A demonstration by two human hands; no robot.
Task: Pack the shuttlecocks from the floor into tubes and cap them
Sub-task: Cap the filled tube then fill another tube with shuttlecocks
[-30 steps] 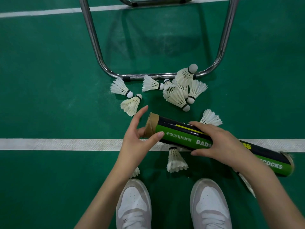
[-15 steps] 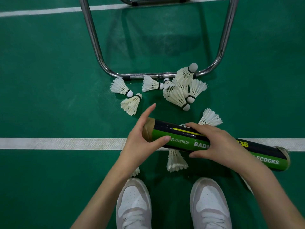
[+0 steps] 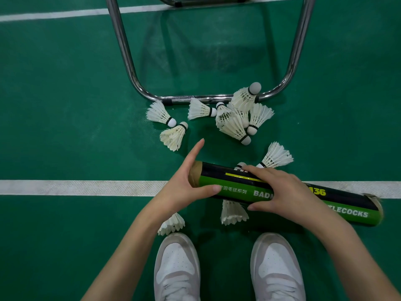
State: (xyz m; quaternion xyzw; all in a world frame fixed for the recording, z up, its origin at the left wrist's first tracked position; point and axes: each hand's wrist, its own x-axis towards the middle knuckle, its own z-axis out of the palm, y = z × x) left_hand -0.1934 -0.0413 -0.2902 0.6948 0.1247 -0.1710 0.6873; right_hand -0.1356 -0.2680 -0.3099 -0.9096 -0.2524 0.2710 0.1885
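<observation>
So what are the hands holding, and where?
Both hold the green and black tube. The right hand grips its middle from above; the left hand covers its brown open end, thumb underneath.

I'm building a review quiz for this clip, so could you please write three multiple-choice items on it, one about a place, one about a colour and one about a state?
1. Where does the largest cluster of shuttlecocks lie?
A. against the chrome frame
B. between the shoes
C. on the white line

2. What colours is the tube?
A. red and white
B. black and green
C. blue and yellow

3. What is the right hand doing?
A. hanging idle
B. pinching a shuttlecock
C. gripping the tube

Answers:
1 A, the cluster touches the frame's lower bar.
2 B, black top, green side.
3 C, fingers wrap the tube; the left hand holds its end.
</observation>
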